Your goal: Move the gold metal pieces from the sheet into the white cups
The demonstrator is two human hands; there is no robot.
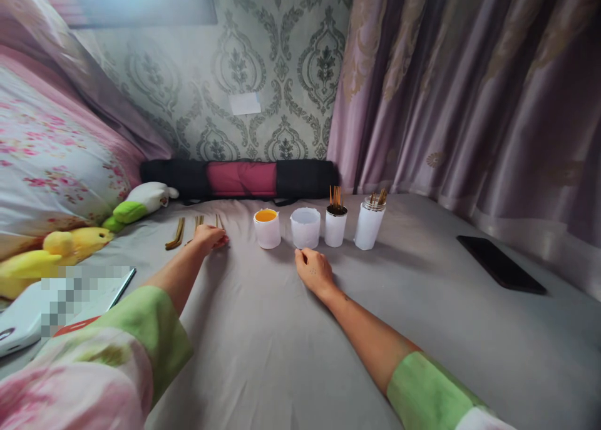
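Observation:
My left hand (pixel 210 236) rests on the grey sheet with its fingers curled over some thin brown sticks (pixel 200 221) lying there. More sticks (pixel 175 235) lie just to its left. My right hand (pixel 314 271) lies knuckles up in front of a row of white cups, fingers closed; what it holds, if anything, is hidden. The row has a cup with orange inside (pixel 267 228), an empty cup (pixel 305 227), a cup with upright sticks (pixel 335 222), and a clear-topped jar with sticks (pixel 369 221).
A black and red rolled bag (pixel 241 178) lies against the wall. Plush toys (pixel 75 242) and a floral pillow (pixel 51 161) sit at left, a notebook (pixel 70 295) nearby. A black phone (pixel 501 264) lies at right by the curtain (pixel 469 92).

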